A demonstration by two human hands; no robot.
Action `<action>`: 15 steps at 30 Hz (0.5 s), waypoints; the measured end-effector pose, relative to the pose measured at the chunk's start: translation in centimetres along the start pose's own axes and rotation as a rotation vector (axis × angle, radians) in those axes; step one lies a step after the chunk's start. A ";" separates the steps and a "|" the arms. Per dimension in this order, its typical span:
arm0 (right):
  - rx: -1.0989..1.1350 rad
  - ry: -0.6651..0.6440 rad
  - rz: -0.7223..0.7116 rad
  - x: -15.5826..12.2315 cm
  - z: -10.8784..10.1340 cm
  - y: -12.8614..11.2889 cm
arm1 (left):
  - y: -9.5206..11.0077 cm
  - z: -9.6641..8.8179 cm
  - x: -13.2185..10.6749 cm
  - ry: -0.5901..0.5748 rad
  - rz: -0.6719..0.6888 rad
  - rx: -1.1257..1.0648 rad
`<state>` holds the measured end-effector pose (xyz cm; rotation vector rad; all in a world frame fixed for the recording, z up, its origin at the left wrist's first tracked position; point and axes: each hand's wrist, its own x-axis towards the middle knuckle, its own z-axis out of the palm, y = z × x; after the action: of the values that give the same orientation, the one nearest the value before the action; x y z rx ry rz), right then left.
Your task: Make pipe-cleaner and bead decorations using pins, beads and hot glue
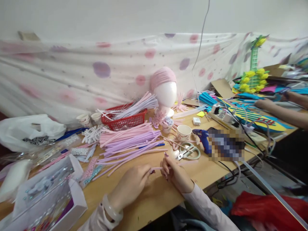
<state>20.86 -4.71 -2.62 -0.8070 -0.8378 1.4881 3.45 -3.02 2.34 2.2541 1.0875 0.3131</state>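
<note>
A thin pale pink pipe cleaner [157, 168] stretches between my two hands, low over the front of the wooden table. My left hand [132, 179] pinches one end between thumb and fingers. Curled around the stem farther right is my right hand [174, 171], and a length of pink shows beyond it. Just past my right hand lie scissors [192, 153] with pale green handles. Pink pipe cleaners [127, 134] and purple pipe cleaners [130, 146] are heaped behind my left hand.
A red basket [125, 120] holds white pipe cleaners, beside a white mannequin head [166, 93]. A paper cup [184, 132] and a blue glue gun [203, 139] stand to the right. White boxes [78, 200] occupy the left. A co-worker's hands [267, 106] are at far right.
</note>
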 end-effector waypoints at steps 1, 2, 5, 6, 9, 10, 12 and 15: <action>0.040 -0.021 0.018 -0.1 -0.1 -0.1 | -0.2 -0.2 -0.2 -0.021 0.007 -0.032; 0.073 -0.034 0.040 -0.2 -0.2 -0.3 | -0.4 -0.5 -0.4 -0.044 0.010 -0.077; 0.116 -0.025 0.056 -0.3 -0.7 -0.9 | -1.3 -1.4 -1.3 -0.069 -0.011 -0.212; 0.122 -0.012 0.046 -0.3 -0.9 -1.0 | -1.6 -1.6 -1.6 -0.058 -0.027 -0.235; 0.145 0.004 0.031 -0.3 -1.3 -1.1 | -2.6 -1.9 -2.7 -0.001 -0.068 -0.250; 0.155 0.002 0.032 -0.2 -1.4 -1.1 | -3.0 -1.9 -3.0 0.015 -0.079 -0.252; 0.172 0.008 0.022 -0.1 -1.7 -1.0 | -3.8 -2.0 -3.4 0.031 -0.100 -0.262; 0.188 0.040 0.000 -0.1 -2.1 -1.0 | -4.9 -2.3 -3.5 0.120 -0.142 -0.214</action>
<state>23.15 -4.65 -2.84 -0.6945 -0.6569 1.5204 -2.89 -2.36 1.27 1.9800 1.2078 0.4864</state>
